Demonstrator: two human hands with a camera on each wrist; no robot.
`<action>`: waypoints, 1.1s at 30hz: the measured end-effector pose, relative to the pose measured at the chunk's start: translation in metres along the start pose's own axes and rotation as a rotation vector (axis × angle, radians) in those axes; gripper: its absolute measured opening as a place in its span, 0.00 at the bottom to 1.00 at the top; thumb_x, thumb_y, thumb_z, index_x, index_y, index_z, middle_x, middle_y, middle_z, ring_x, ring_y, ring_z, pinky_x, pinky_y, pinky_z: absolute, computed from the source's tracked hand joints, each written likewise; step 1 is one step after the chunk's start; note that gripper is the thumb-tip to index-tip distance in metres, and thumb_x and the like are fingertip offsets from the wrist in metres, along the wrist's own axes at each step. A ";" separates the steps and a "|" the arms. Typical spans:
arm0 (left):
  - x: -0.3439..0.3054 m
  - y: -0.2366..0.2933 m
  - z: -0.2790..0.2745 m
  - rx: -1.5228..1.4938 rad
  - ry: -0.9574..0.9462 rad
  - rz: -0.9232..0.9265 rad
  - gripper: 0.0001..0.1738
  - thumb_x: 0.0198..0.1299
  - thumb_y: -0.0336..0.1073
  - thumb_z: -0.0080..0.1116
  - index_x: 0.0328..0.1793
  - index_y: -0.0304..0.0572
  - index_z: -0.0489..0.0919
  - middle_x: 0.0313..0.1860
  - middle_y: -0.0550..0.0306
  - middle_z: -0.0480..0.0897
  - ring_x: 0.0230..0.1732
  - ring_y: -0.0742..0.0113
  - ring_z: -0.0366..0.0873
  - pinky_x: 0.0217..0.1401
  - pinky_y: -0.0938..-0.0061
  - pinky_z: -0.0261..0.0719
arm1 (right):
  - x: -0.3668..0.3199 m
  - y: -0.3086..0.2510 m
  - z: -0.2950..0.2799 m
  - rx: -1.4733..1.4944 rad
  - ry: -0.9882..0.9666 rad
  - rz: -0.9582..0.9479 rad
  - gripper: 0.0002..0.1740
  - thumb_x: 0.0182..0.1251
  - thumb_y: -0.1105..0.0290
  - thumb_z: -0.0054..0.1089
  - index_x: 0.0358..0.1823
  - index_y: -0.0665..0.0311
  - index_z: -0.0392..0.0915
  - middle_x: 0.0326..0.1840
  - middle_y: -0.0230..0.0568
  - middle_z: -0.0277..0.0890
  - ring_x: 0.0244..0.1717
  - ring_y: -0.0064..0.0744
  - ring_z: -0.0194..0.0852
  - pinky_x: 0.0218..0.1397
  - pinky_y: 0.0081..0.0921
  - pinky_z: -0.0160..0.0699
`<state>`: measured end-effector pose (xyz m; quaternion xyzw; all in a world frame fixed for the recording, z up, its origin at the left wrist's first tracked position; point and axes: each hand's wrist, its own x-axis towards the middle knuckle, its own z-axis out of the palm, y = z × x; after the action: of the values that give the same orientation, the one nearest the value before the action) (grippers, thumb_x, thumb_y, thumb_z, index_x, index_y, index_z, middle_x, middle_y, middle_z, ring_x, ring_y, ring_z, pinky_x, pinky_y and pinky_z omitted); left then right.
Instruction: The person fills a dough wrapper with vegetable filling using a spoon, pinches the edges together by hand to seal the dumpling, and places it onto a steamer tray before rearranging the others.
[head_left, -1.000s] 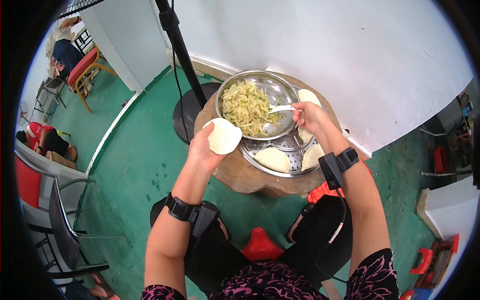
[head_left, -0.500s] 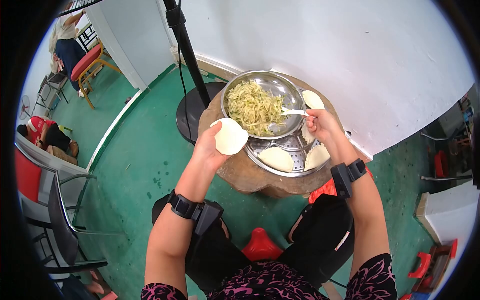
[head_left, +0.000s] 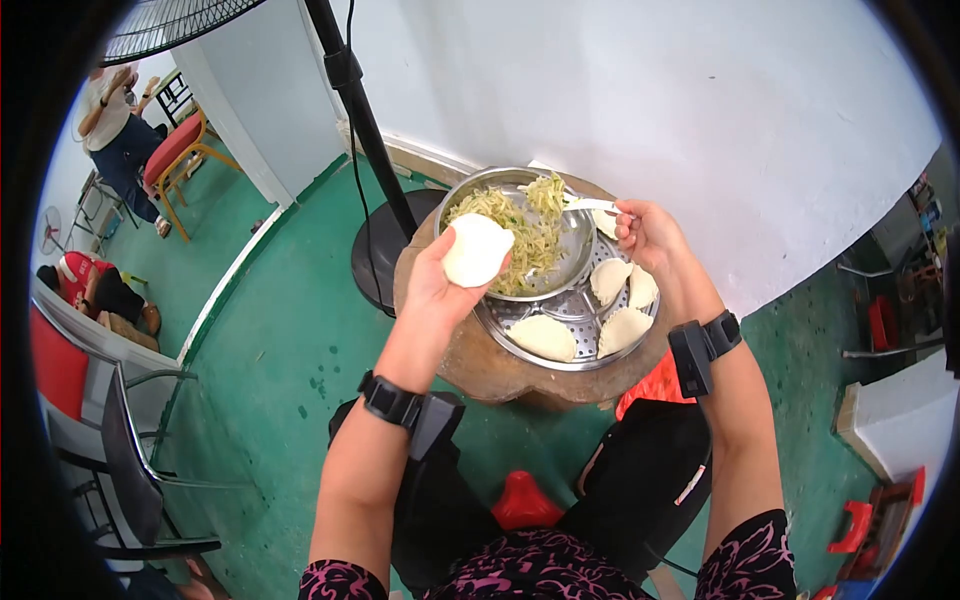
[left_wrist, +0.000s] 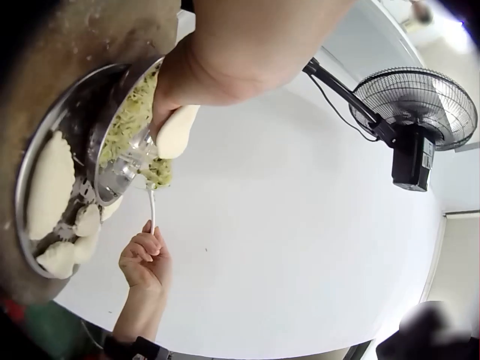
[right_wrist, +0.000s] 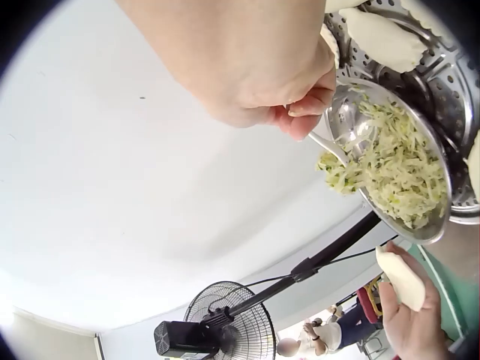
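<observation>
My left hand [head_left: 440,285] holds a round, pale dough wrapper [head_left: 478,250], thumb at its edge, overlapping the near left of the steel bowl [head_left: 578,262] in the head view. Inside that bowl is shredded green-yellow filling [right_wrist: 409,176]. My right hand [head_left: 650,238] pinches the handle of a white spoon [head_left: 590,204]; a heap of filling [left_wrist: 156,174] sits on its end, raised above the bowl. Beneath the bowl, a perforated steel tray [head_left: 585,340] carries several folded, crimped dumplings [head_left: 542,338].
A wooden stump [head_left: 480,365] supports tray and bowl. Behind it stand a fan pole [head_left: 370,130] with a hanging cord and a white wall [head_left: 620,80]. A red stool [head_left: 525,500] shows between the knees. Chairs [head_left: 130,440] and other people are at the left.
The spoon has come up out of the bowl with a heap of filling on it. My left hand has carried the wrapper rightward, closer over the bowl.
</observation>
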<state>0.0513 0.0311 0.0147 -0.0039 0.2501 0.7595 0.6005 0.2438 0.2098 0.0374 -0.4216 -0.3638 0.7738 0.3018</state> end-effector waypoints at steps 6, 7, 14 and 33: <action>0.026 -0.016 0.005 -0.097 0.035 -0.022 0.24 0.66 0.46 0.33 0.61 0.38 0.61 0.58 0.47 0.67 0.60 0.50 0.65 0.61 0.51 0.64 | -0.009 -0.017 0.018 0.025 -0.034 -0.052 0.04 0.56 0.73 0.51 0.28 0.66 0.67 0.17 0.31 0.64 0.16 0.20 0.62 0.15 0.12 0.60; 0.031 -0.018 0.003 -0.091 0.026 -0.024 0.24 0.66 0.47 0.32 0.61 0.38 0.60 0.58 0.47 0.67 0.60 0.50 0.64 0.61 0.51 0.64 | -0.013 -0.020 0.023 0.028 -0.043 -0.067 0.04 0.56 0.73 0.51 0.29 0.66 0.67 0.17 0.31 0.64 0.16 0.20 0.62 0.15 0.12 0.60; 0.040 -0.028 0.006 -0.141 -0.075 -0.027 0.27 0.67 0.49 0.23 0.63 0.38 0.59 0.61 0.46 0.65 0.62 0.50 0.62 0.62 0.50 0.61 | -0.029 0.010 0.033 -0.062 -0.112 -0.065 0.05 0.59 0.71 0.52 0.28 0.64 0.69 0.17 0.30 0.66 0.16 0.20 0.64 0.17 0.12 0.61; 0.041 -0.028 0.012 -0.119 -0.002 -0.008 0.23 0.68 0.45 0.28 0.60 0.36 0.61 0.58 0.46 0.67 0.60 0.50 0.64 0.61 0.49 0.63 | -0.062 0.062 0.027 -1.279 0.033 -1.403 0.06 0.55 0.72 0.55 0.34 0.63 0.76 0.20 0.41 0.70 0.20 0.34 0.71 0.21 0.25 0.67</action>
<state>0.0687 0.0773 0.0024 -0.0399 0.2040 0.7705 0.6025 0.2390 0.1190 0.0243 -0.2031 -0.8847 0.0640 0.4146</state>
